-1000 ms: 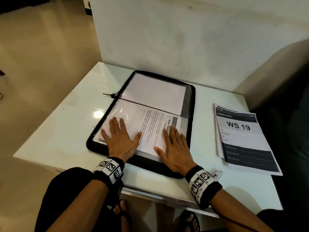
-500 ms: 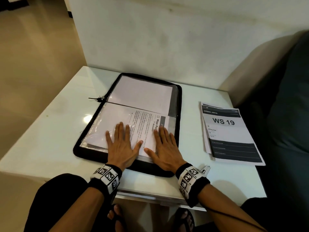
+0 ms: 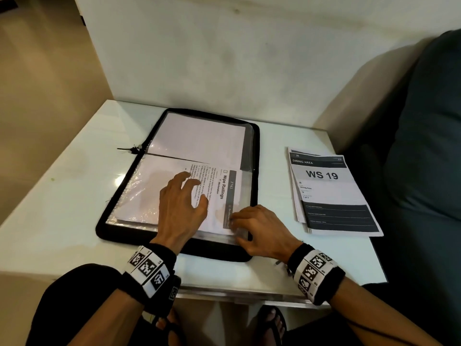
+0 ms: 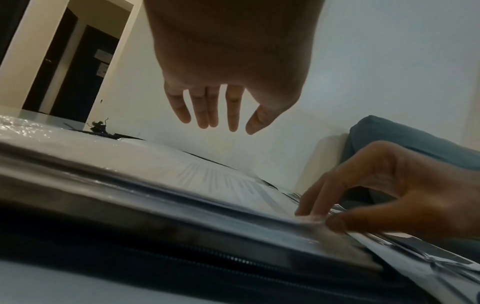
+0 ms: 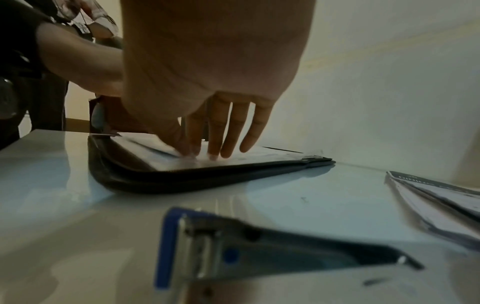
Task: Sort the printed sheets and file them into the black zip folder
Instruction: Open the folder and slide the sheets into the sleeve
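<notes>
Head view: I am filing a printed sheet point(image 3: 217, 196) into the black zip folder point(image 3: 255, 171) lying mid-surface, right hand point(image 3: 262, 231) pinching the sleeve's near corner, left hand point(image 3: 182, 206) hovering spread; next I judge, lifting another from the stack point(image 3: 331, 196) by the right edge.
</notes>
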